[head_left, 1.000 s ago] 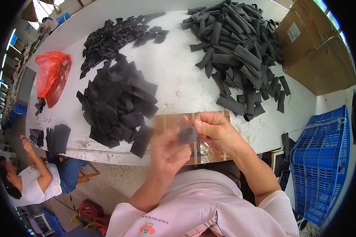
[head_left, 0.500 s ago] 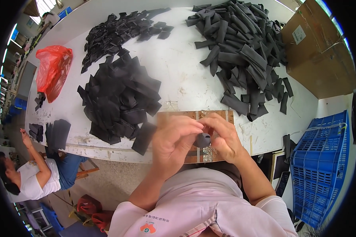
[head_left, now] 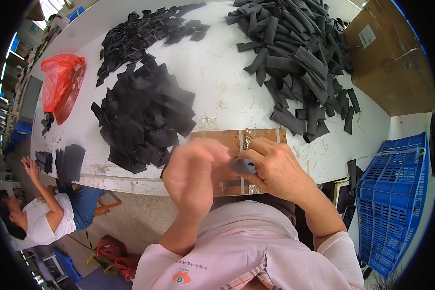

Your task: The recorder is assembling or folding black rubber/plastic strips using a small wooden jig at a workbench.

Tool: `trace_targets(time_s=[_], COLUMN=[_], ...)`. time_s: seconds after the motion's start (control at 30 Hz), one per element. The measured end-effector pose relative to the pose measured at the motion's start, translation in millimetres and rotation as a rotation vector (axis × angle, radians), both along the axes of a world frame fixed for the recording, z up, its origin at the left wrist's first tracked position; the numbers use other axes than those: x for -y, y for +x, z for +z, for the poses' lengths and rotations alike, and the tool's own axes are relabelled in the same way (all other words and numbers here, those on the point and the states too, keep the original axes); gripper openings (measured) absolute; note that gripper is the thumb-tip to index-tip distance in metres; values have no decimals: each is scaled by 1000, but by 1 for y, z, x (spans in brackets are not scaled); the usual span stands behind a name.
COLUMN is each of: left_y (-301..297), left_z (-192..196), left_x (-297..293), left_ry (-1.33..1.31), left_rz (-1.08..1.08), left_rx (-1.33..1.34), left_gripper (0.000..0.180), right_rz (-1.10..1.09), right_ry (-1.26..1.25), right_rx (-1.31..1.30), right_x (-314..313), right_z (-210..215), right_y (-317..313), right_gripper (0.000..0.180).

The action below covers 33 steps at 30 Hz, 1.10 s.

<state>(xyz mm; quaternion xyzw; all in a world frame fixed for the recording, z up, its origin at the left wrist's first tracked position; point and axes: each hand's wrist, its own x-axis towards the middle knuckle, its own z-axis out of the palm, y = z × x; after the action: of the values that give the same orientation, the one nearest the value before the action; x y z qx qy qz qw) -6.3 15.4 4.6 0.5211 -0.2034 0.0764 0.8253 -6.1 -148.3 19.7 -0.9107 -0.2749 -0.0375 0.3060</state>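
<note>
While both hands meet at frame centre, right hand [head_left: 275, 166] pinches 1 small dark piece [head_left: 242, 166]; left hand [head_left: 193, 174] blurred, grip can't tell. Wooden board [head_left: 227, 137] beneath on white bench [head_left: 217, 82]. 3 black piles: mid-left [head_left: 145, 116], upper left [head_left: 145, 31], upper right [head_left: 299, 53]. Blue crate [head_left: 396, 193] lower right, contents unclear.

Red plastic bag [head_left: 62, 84], blue crate [head_left: 390, 203] (floor, right), cardboard box [head_left: 396, 63].

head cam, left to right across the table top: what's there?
Red plastic bag → pile of flat black pieces → wooden board → heap of black strips → cardboard box.
</note>
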Motion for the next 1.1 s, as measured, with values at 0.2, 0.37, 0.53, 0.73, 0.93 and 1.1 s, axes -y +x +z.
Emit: trace_targets(time_s=[0.2, 0.37, 0.53, 0.73, 0.93, 1.1], left_y=[3, -3, -8, -2, 14, 21], left_z=[-6, 0, -28, -27, 15, 19], left_x=[1, 0, 1, 14, 16, 15], left_ry=[254, -208, -187, -30, 611, 795], left_rz=[-49, -24, -79, -162, -242, -249], left_rx=[137, -228, -305, -197, -86, -50], left_gripper=[15, 12, 16, 29, 11, 7], right_rz=[-32, -22, -21, -114, 10, -48], right_ry=[-10, -106, -12, 103, 429, 375], right_rx=[35, 25, 6, -46, -25, -37], right_x=[-5, -5, -1, -4, 3, -1], right_z=[5, 12, -29, -28, -47, -75], right_y=[2, 4, -1, -5, -6, -6], right_gripper=[26, 28, 28, 22, 16, 12])
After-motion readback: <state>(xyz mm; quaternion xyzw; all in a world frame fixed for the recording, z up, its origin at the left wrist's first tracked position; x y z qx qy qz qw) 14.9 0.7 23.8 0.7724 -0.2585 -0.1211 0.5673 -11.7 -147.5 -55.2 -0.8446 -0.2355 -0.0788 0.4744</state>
